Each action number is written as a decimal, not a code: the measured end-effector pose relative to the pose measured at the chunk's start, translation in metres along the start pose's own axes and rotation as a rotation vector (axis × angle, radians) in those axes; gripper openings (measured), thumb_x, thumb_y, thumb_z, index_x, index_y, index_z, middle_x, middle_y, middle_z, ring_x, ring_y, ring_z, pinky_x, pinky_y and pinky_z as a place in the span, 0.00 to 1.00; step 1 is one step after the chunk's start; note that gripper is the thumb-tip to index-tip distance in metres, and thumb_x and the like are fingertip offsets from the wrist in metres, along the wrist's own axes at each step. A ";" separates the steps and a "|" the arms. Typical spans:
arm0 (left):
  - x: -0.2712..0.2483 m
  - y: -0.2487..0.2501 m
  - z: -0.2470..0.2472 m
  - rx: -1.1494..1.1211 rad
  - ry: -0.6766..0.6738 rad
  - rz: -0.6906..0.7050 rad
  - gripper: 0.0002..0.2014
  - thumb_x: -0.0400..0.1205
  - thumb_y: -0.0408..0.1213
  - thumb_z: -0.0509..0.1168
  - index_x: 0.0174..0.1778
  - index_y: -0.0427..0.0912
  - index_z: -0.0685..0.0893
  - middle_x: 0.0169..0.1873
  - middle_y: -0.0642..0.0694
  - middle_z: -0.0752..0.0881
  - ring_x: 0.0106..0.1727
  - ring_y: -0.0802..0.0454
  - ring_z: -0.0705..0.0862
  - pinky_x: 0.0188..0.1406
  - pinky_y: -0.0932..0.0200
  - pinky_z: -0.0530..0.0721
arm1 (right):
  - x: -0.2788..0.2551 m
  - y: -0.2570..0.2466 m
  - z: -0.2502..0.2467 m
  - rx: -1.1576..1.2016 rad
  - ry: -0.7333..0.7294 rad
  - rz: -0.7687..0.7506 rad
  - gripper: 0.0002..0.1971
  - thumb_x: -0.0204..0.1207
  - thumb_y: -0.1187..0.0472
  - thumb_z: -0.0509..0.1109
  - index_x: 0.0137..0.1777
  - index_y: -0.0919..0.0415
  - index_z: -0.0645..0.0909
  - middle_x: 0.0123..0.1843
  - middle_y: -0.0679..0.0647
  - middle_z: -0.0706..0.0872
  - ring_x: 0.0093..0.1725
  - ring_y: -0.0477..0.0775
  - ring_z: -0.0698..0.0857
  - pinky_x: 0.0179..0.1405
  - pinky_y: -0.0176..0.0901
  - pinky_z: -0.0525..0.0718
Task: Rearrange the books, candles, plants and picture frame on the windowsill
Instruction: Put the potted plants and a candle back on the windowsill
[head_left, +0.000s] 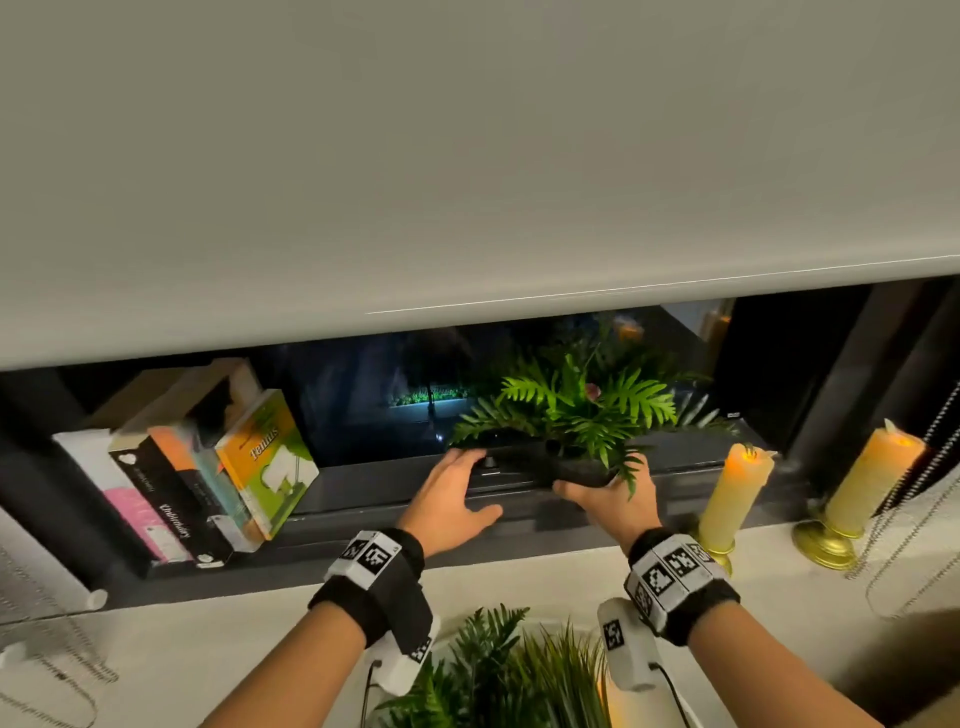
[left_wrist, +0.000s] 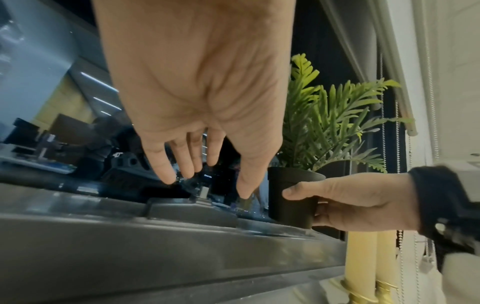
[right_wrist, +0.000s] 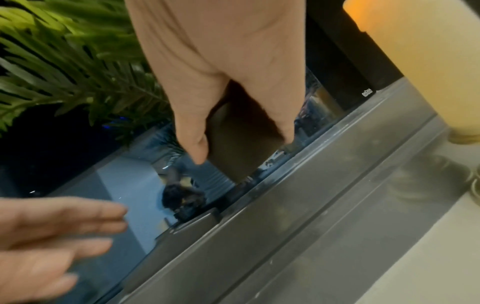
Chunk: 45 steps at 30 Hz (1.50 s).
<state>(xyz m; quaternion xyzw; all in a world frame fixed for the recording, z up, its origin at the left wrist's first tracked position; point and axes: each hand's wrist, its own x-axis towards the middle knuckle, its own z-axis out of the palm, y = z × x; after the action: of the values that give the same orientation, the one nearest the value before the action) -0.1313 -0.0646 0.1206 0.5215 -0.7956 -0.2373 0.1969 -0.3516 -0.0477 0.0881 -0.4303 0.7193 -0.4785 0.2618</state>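
My right hand (head_left: 597, 486) grips a small dark pot (head_left: 576, 470) of green fern (head_left: 576, 410) low against the window glass. The right wrist view shows thumb and fingers wrapped round the pot (right_wrist: 239, 139), its base just over the dark window frame (right_wrist: 298, 205); whether it touches is unclear. My left hand (head_left: 457, 483) hovers open just left of the pot, fingers (left_wrist: 166, 164) straight, holding nothing. Several books (head_left: 208, 467) lean together at the left. Two lit yellow candles (head_left: 732, 493) (head_left: 872, 478) on gold bases stand at the right.
A second green plant (head_left: 498, 670) sits near me on the pale windowsill (head_left: 234, 639), between my forearms. A lowered roller blind (head_left: 467, 182) hangs just above the fern. Bead cords (head_left: 914, 545) hang at the right, another at the left (head_left: 52, 665).
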 end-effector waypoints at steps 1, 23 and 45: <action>0.001 -0.004 0.002 0.002 0.001 -0.001 0.36 0.77 0.46 0.71 0.79 0.46 0.65 0.73 0.48 0.69 0.75 0.51 0.70 0.74 0.51 0.71 | 0.007 0.000 -0.002 0.028 0.032 0.022 0.42 0.51 0.56 0.88 0.65 0.61 0.73 0.60 0.56 0.83 0.59 0.56 0.82 0.61 0.45 0.80; 0.028 -0.042 0.028 -0.023 0.031 0.016 0.29 0.79 0.38 0.69 0.77 0.46 0.70 0.72 0.52 0.71 0.73 0.52 0.70 0.74 0.50 0.72 | 0.061 0.010 -0.017 -0.078 0.142 0.135 0.33 0.67 0.60 0.80 0.70 0.68 0.73 0.69 0.64 0.79 0.71 0.63 0.75 0.72 0.45 0.68; 0.010 -0.042 0.003 -0.062 0.147 0.061 0.12 0.78 0.29 0.69 0.56 0.45 0.84 0.56 0.50 0.80 0.58 0.56 0.81 0.54 0.63 0.75 | -0.005 0.071 -0.112 -0.318 0.666 -0.068 0.29 0.60 0.48 0.82 0.55 0.59 0.72 0.56 0.60 0.76 0.53 0.61 0.78 0.50 0.56 0.81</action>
<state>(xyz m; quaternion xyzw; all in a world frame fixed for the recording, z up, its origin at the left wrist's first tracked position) -0.1057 -0.0873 0.0943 0.5067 -0.7868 -0.2167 0.2779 -0.4642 0.0205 0.0684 -0.3102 0.8157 -0.4828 -0.0730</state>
